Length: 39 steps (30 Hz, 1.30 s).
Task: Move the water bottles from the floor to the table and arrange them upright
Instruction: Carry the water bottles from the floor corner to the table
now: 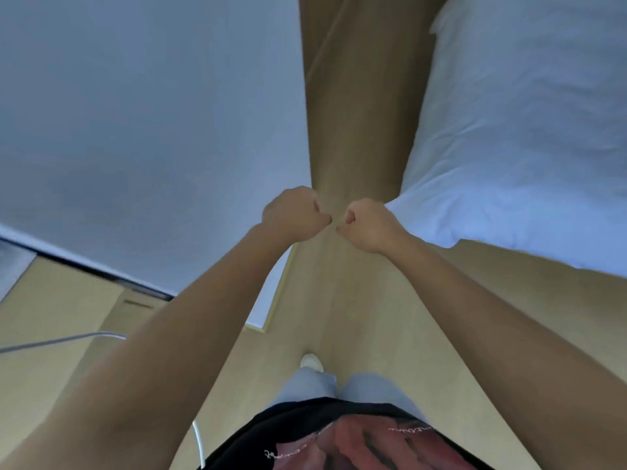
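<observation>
Closest to the camera is a black shirt (305, 432) with a pink and red picture on it, and just past it are two legs in light grey trousers (325, 385). One white shoe (311, 361) peeks out in front of the legs, standing on the pale wood floor (373, 317). A thin white cable (68, 339) runs in from the left side, low down. Two bare arms reach forward and meet in the middle. The left hand (291, 213) is curled up into a fist and holds nothing. The right hand (368, 225) is a fist too, with nothing in it — the two fists sit knuckle to knuckle, very nearly touching. On the left, a big flat white top (135, 130) spreads out; it may be the table, but I cannot tell for sure. On the right is a bed with a rumpled white cover (526, 147). Between them a strip of brown floor runs away into the distance. No water bottles show anywhere in this view — not on the floor and not on the white top.
</observation>
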Motion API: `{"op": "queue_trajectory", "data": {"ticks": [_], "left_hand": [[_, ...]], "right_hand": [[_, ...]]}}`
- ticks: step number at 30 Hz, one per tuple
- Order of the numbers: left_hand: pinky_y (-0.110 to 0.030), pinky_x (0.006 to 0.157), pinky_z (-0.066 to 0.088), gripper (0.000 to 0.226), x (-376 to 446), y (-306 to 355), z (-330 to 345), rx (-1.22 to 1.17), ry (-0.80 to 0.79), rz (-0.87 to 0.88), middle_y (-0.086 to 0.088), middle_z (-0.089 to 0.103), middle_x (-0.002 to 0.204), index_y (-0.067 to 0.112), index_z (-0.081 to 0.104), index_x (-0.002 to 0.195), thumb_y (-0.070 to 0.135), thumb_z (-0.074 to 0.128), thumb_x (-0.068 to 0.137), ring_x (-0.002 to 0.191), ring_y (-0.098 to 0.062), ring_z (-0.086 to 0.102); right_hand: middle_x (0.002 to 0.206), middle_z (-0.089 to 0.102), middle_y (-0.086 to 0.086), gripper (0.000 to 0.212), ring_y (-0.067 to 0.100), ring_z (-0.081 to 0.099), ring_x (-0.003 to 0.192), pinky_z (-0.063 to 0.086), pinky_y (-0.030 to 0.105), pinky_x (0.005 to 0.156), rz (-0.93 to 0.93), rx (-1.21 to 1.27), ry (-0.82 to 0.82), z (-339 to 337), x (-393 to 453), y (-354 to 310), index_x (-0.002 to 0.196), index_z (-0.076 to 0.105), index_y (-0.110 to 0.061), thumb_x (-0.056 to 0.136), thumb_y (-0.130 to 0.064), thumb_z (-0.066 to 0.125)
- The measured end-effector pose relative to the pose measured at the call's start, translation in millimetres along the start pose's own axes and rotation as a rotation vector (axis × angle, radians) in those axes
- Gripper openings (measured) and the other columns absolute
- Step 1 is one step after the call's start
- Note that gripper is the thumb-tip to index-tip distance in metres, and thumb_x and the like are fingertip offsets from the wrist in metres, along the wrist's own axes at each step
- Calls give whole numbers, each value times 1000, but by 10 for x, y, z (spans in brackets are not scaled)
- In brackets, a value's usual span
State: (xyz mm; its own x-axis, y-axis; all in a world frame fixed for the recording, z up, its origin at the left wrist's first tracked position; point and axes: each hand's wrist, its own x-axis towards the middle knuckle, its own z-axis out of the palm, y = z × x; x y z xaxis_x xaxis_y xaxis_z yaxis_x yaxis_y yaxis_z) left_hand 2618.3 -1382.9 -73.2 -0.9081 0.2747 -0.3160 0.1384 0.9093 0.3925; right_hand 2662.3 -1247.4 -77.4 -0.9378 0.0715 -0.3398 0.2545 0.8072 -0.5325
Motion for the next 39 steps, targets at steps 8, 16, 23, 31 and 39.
{"op": "queue_trajectory", "data": {"ticks": [8, 16, 23, 31, 39], "left_hand": [[-21, 57, 38, 14, 931, 448, -9, 11, -15, 33, 2, 60, 83, 18, 57, 79, 31, 57, 78, 68, -14, 53], [-28, 68, 42, 21, 1933, 960, -149, 29, 1, -109, 1, 58, 86, 18, 61, 81, 38, 58, 80, 81, -20, 56], [-19, 55, 31, 25, 2580, 1178, -277, -114, 74, -270, 3, 53, 87, 12, 64, 94, 31, 56, 80, 76, -19, 48], [-21, 56, 36, 12, 3535, 1078, -501, -164, 78, -338, 8, 48, 70, 19, 56, 81, 31, 55, 82, 63, -9, 45], [-27, 65, 44, 16, 4767, 860, -865, -225, 59, -356, 7, 56, 77, 19, 60, 92, 32, 56, 83, 76, -15, 56]], "right_hand": [[96, 67, 14, 23, 20, 54, 72, 52, 38, 76, 71, 58, -3, -490, 681, 423, 88, 61, -3, 87, -24, 51], [94, 66, 6, 19, 25, 60, 88, 49, 33, 77, -14, -54, -89, -1097, 1779, 883, 88, 62, -11, 84, -28, 54], [90, 63, 3, 18, 21, 59, 85, 50, 36, 79, -76, -74, -119, -1553, 2530, 1111, 92, 60, -13, 84, -27, 52], [93, 63, 2, 22, 20, 59, 87, 51, 37, 81, -123, -110, -217, -1824, 3555, 944, 98, 60, -13, 86, -28, 50], [100, 63, 6, 22, 25, 58, 93, 45, 32, 79, -149, -148, -245, -2123, 4878, 550, 98, 61, -10, 85, -26, 51]]}}
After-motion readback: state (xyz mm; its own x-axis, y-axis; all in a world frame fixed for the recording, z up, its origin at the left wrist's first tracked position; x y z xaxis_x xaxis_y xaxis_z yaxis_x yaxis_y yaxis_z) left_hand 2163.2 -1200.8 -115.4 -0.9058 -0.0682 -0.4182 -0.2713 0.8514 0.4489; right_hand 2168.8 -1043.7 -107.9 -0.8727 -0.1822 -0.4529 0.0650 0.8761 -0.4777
